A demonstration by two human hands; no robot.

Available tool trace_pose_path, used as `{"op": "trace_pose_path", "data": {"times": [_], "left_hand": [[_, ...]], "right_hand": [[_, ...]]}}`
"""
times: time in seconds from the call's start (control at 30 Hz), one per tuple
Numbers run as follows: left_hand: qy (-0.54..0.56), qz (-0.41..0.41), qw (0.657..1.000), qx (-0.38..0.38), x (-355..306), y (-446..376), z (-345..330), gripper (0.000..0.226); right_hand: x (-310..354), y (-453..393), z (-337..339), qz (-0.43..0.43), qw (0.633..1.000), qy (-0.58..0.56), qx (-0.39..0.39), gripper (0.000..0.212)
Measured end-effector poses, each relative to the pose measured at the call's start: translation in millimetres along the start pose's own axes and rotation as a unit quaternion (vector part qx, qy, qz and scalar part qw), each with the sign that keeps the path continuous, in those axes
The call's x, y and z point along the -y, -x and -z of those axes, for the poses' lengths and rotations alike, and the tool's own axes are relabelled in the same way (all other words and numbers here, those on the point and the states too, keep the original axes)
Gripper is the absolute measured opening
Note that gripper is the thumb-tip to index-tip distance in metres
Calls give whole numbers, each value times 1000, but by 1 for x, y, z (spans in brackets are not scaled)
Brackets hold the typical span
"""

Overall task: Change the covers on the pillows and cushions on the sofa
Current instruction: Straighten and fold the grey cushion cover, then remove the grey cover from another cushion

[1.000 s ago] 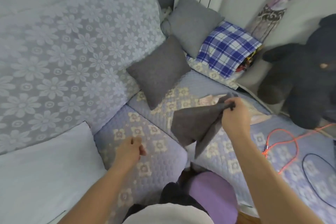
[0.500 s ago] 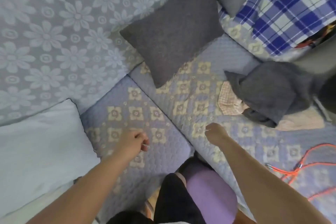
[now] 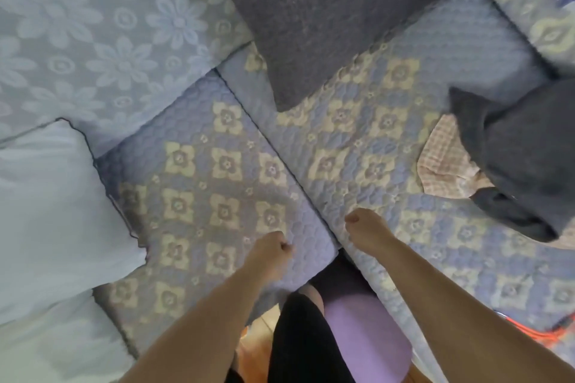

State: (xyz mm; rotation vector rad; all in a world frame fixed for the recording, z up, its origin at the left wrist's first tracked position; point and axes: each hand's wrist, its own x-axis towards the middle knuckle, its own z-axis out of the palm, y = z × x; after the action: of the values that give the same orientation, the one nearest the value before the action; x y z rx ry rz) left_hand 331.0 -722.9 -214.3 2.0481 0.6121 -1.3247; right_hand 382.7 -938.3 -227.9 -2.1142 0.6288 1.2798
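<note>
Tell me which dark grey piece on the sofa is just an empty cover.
The crumpled grey cover at right, lying limp over a checked cloth. The grey cushion at top is plump and square.

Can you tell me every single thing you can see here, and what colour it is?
Grey cushion: one, dark grey, top middle, leaning on the sofa back.
Grey cover: one, dark grey, crumpled at right on the seat.
Checked cloth: one, pink and white, under the grey cover.
White pillow: one, white, left.
Sofa back: one, pale blue with flowers, top left.
Seat: lilac quilt with cream flowers, middle.
Cable: one, orange, bottom right.
Left hand: one, fingers curled, holding nothing.
Right hand: one, fingers curled, holding nothing.
</note>
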Motion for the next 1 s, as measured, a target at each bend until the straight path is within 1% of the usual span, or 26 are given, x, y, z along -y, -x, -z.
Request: {"op": "trace_pose_path", "data": {"times": [0.07,0.13,0.23,0.27,0.37,0.4,0.43,0.47,0.53,0.57,0.6,0.67,0.73,0.87,1.0], "left_hand": [[-13,-15,999,35,-4,-16,-21,23],[-21,-28,998,56,-8,-28,-36,26],[-36,-56,997,42,-24,-44,-52,27],[-27,-65,997,40,-34,-49,-55,25],[56,-95,993,51,-76,-58,-61,12],[60,-106,991,47,-88,-62,-63,9],[49,-109,992,31,-97,-68,-65,14],[26,-99,995,-3,-102,-76,-68,20],[-35,-47,994,-97,-99,-90,-68,23],[-59,-20,989,-134,-95,-96,-66,23],[-77,-1,985,-155,-89,-102,-64,24],[-87,13,981,-173,-79,-111,-62,24],[-106,3,978,-181,-74,-117,-61,25],[-131,-55,972,-188,-71,-125,-62,22],[-168,-111,958,-205,-76,-122,-63,19]], "right_hand": [[-14,-10,3,-17,1000,-9,-2,24],[-25,-17,7,-38,999,-32,-17,18],[-41,-20,17,-73,993,-65,-66,24],[-45,-20,22,-81,991,-70,-81,27],[-57,-20,40,-99,984,-73,-132,34],[-60,-20,46,-108,980,-79,-144,36],[-64,-21,50,-116,978,-93,-149,36],[-66,-21,54,-122,976,-107,-148,36],[-68,-23,55,-125,975,-123,-137,34],[-68,-25,54,-122,976,-127,-130,33],[-68,-28,51,-120,977,-130,-122,32],[-66,-32,44,-123,978,-133,-108,26],[-63,-36,39,-123,976,-148,-102,24],[-61,-40,35,-122,971,-177,-104,32],[-61,-43,28,-121,970,-182,-107,33]]}}
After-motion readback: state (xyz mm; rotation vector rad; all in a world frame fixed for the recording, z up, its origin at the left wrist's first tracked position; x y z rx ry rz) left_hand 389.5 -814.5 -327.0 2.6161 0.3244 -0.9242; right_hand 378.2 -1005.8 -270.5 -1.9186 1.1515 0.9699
